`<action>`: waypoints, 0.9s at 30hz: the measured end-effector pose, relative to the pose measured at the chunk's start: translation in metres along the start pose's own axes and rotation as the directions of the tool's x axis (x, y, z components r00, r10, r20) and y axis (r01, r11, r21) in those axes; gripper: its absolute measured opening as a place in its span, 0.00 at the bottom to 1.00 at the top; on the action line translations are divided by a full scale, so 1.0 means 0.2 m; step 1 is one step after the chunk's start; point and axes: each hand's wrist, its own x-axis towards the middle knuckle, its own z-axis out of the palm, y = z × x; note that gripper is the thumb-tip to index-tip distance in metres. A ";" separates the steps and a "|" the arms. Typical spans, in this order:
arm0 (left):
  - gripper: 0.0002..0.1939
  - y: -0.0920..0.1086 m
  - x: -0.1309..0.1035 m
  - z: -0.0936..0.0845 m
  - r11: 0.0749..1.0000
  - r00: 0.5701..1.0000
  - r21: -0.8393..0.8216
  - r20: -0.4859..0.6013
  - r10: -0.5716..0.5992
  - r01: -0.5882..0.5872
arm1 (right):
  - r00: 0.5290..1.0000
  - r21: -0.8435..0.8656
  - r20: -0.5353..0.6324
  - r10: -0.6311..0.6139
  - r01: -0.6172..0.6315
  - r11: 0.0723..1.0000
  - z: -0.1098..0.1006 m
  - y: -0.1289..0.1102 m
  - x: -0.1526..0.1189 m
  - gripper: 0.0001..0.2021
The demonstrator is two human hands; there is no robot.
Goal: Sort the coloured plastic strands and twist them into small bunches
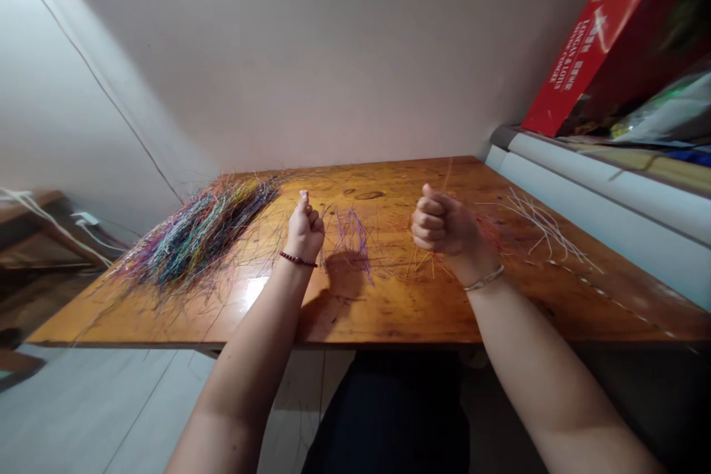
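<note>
My left hand (306,229) is raised above the wooden table (389,318), fingers curled and thumb pressed against the index finger; anything in its pinch is too small to make out. To the right, my right hand (438,224) makes a closed fist, thumb on top, and a thin orange strand (447,174) sticks up behind it, seemingly gripped. Purple strands (358,233) lie between the hands. Yellow-orange strands (425,261) lie below the right hand, and reddish strands (497,233) show just past it. A big multicoloured bundle of thin wire-like strands (208,233) rests left of my left hand.
White strands (547,229) lie at the table's right side, near a dotted line of small pale pieces (611,296). A red box (589,52) stands on a pale ledge (600,200) at right. A wall (344,52) backs the table. White cables (61,226) hang at left.
</note>
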 end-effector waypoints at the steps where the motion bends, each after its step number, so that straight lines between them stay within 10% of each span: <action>1: 0.17 0.00 -0.01 0.00 1.000 0.999 -0.006 0.040 -0.026 0.026 | 0.996 -0.017 -0.060 -0.070 0.069 0.997 -0.01 -0.02 -0.02 0.26; 5: 0.16 -0.01 -0.06 0.04 0.972 0.940 0.112 0.250 -0.230 0.208 | 0.967 -0.093 -0.197 -0.161 0.145 0.985 -0.03 -0.09 -0.04 0.24; 11: 0.18 -0.09 -0.15 0.08 0.923 0.858 0.334 0.398 -0.323 0.192 | 0.983 -0.009 -0.070 0.167 -0.168 0.986 0.06 0.00 0.10 0.18; 27: 0.20 -0.15 -0.17 0.08 0.825 0.895 0.564 0.384 -0.228 -0.032 | 0.977 -0.118 -0.069 0.202 -0.210 0.971 0.11 0.19 0.20 0.19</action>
